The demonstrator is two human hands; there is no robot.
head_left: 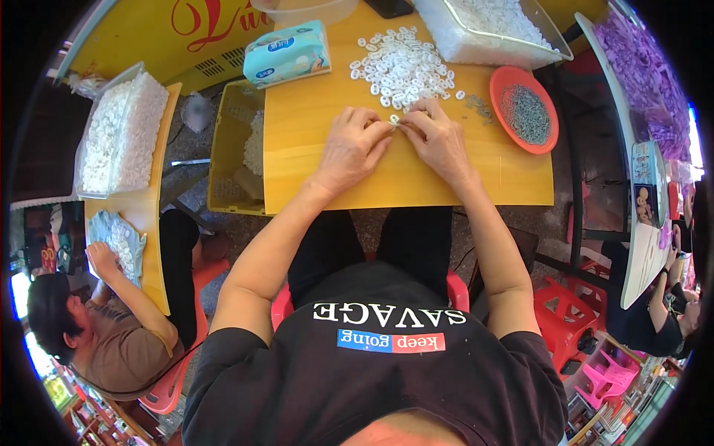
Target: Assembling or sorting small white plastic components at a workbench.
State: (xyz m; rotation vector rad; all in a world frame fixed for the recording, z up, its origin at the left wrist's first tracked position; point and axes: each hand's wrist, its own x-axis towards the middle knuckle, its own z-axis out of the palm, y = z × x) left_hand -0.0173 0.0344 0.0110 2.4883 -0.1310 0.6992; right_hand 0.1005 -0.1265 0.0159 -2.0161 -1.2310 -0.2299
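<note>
My left hand [351, 146] and my right hand [439, 137] meet fingertip to fingertip over the wooden table [312, 119]. Together they pinch one small white plastic ring [394, 119]. Whether a thin metal piece is also between my right fingers is too small to tell. Just beyond my fingers lies a loose heap of the same white rings [405, 67]. To the right stands an orange plate [503, 83] holding several small grey metal pieces [525, 111], with a few more pieces [480, 105] scattered on the table beside it.
A clear tub of white parts [487, 26] sits at the far right of the table, a tissue pack [286, 53] at far left. A yellow crate [227, 149] stands beside the table. Another person [97, 327] works at a table on the left, another at lower right [662, 312].
</note>
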